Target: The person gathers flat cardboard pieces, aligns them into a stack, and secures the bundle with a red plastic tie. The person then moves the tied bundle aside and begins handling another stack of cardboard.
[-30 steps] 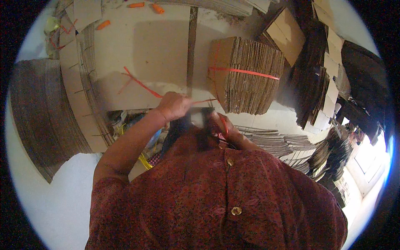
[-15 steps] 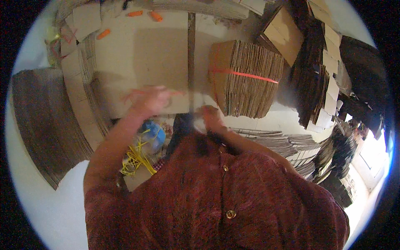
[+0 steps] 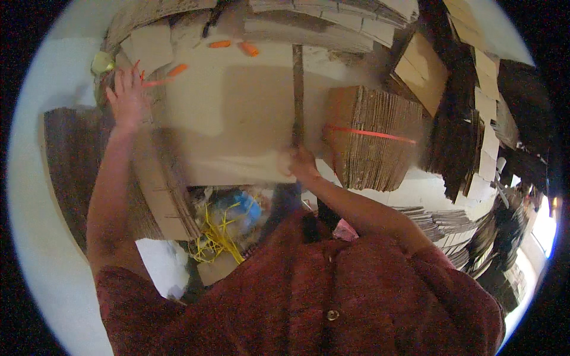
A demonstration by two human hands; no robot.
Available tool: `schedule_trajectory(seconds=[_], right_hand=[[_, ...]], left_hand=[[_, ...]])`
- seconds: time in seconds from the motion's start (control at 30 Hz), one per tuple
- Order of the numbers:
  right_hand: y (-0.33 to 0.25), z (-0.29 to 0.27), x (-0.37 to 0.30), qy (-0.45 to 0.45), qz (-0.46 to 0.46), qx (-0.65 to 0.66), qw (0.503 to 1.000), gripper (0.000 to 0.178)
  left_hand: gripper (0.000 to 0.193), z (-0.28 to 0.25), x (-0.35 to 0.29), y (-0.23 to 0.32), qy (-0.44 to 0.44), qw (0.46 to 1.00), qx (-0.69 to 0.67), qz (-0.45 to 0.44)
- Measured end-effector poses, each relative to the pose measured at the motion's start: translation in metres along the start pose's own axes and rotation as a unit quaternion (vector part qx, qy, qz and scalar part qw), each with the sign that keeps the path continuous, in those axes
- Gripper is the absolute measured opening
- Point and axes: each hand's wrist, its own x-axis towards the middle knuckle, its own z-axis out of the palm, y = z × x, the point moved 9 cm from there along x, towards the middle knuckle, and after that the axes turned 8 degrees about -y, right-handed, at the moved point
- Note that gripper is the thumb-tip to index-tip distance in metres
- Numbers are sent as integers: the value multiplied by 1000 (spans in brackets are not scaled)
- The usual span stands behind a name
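Note:
My left hand (image 3: 126, 98) reaches out to the far left, its fingers spread and nothing held. Beside its fingertips lies a red plastic strap (image 3: 155, 82), over the stacked cardboard there. My right hand (image 3: 301, 164) is low at the near edge of the pale tabletop (image 3: 249, 121), by the lower end of a dark strip (image 3: 298, 89). Motion blur hides what its curled fingers do. To the right of that hand stands a bundle of cardboard sheets (image 3: 380, 160), upright on edge, with a red strap (image 3: 380, 136) around it.
Orange pieces (image 3: 249, 49) lie at the table's far side. Tall cardboard stacks (image 3: 74, 160) stand on the left, more cardboard (image 3: 421, 65) on the right. Below the near edge are yellow straps (image 3: 217, 240) and a blue plastic thing (image 3: 247, 206).
My left hand has swung from the table's middle to the far left, where its fingers are now spread. My right hand stays by the near edge. The whole view has shifted slightly.

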Motion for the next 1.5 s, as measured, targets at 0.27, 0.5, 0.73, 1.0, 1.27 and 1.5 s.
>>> schedule_trajectory(seconds=[0.27,0.5,0.73,1.0,1.27,1.5], right_hand=[[7,21,34,-67,218,68,971,17],[-19,25,43,-117,156,-66,979,17],[-195,-221,-91,311,-69,-19,948,32],[-26,-344,-129,312,147,196,918,63],[-36,-301,-126,170,116,334,920,75],[11,-282,-144,208,159,312,913,69]], left_hand=[[60,118,-103,273,-303,675,-672,42],[45,178,-132,324,-345,648,-675,-70],[55,33,-93,339,-352,425,-828,-95],[82,-20,-94,435,-403,199,-885,-122],[75,-94,-101,420,-366,207,-902,-98],[77,-90,-117,414,-288,387,-863,-149]])
